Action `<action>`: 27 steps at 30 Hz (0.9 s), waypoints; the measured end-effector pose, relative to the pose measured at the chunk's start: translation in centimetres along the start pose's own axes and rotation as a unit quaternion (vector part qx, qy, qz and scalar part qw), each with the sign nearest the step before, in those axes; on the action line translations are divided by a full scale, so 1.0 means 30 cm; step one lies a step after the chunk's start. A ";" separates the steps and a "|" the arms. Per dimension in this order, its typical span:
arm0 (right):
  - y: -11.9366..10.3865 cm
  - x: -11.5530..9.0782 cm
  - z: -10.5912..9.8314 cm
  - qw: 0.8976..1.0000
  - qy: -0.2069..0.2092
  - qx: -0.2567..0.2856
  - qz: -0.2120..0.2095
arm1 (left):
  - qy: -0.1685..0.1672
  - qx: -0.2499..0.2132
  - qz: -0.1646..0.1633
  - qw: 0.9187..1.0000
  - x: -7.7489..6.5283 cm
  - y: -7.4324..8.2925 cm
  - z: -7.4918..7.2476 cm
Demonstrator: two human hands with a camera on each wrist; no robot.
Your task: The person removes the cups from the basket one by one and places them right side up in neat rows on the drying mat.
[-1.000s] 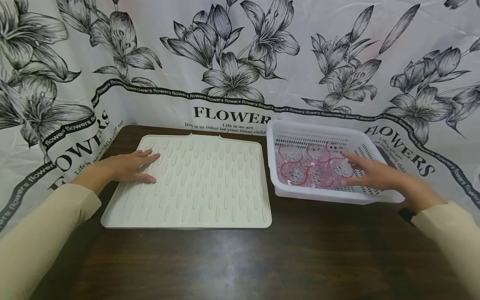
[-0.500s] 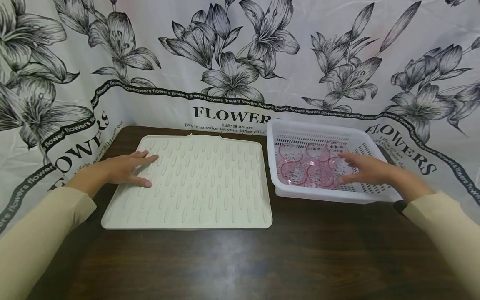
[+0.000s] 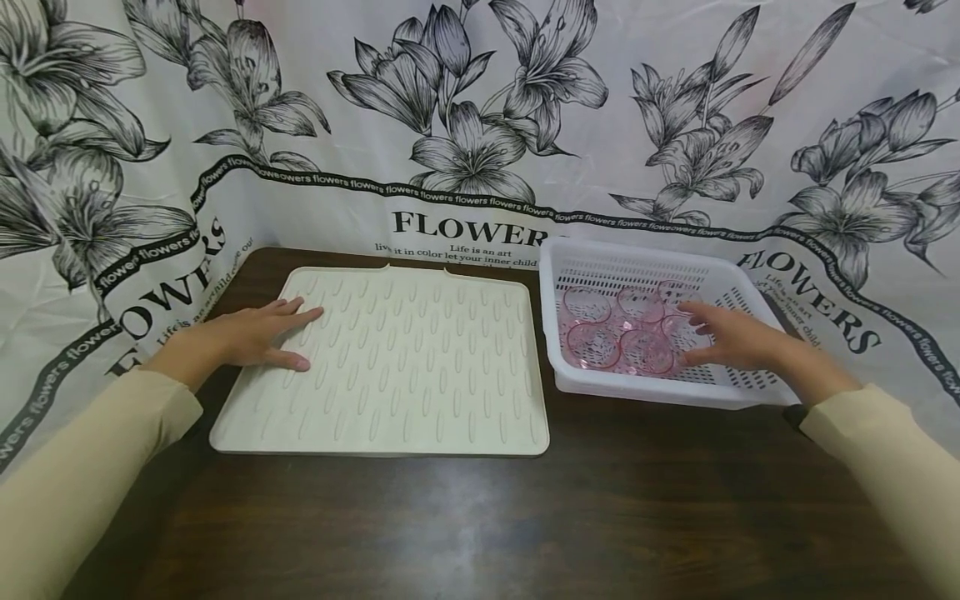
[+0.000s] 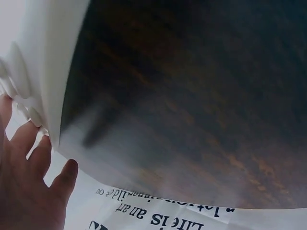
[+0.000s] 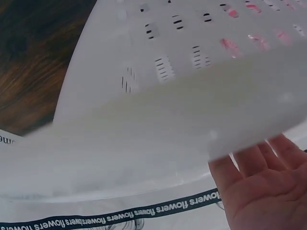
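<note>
My left hand (image 3: 258, 337) lies with spread fingers over the left edge of a cream drain board (image 3: 405, 367) covered in raised oval ridges. In the left wrist view, the left hand (image 4: 33, 177) has its fingertips at the ridges beside the board's raised edge (image 4: 56, 91). Over the right side of a white slotted plastic basket (image 3: 645, 387), my right hand (image 3: 735, 337) is held with fingers extended toward several clear pink cups (image 3: 594, 343) inside. The right wrist view has the right hand (image 5: 268, 182) close by the basket's wall (image 5: 144, 143), its fingertips partly hidden behind the rim.
Board and basket stand side by side on a dark brown wooden table (image 3: 465, 525). Behind and to the sides hangs a white cloth (image 3: 322, 208) printed with black flowers and lettering.
The right hand has shifted slightly left over the basket. The left hand stays at the board's edge with only a small shift; cups, basket and board keep their places.
</note>
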State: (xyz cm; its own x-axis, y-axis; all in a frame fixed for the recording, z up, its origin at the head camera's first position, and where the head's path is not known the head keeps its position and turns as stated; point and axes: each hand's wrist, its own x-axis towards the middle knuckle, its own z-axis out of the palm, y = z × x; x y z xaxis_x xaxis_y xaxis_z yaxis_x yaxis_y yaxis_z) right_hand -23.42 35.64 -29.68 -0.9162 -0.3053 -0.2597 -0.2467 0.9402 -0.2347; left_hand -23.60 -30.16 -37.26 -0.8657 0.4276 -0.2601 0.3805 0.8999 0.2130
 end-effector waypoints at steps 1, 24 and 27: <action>0.000 0.000 0.000 1.000 0.001 0.000 0.001 | -0.001 0.004 -0.002 1.000 -0.001 0.000 0.002; 0.011 -0.062 -0.066 0.998 0.061 0.008 -0.012 | 0.001 0.034 -0.009 0.999 -0.013 0.013 -0.001; -0.002 -0.063 -0.077 0.997 0.067 0.017 -0.025 | 0.004 0.036 -0.008 0.999 -0.014 0.013 0.001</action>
State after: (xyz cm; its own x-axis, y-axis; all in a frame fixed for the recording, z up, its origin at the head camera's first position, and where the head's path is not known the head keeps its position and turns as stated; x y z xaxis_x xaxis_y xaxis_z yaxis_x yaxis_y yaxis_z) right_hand -22.42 36.51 -27.01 -0.9376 -0.3265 -0.1196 -0.2845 0.9181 -0.2761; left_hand -23.09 -29.97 -37.10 -0.8747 0.4121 -0.2552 0.3883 0.9108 0.1399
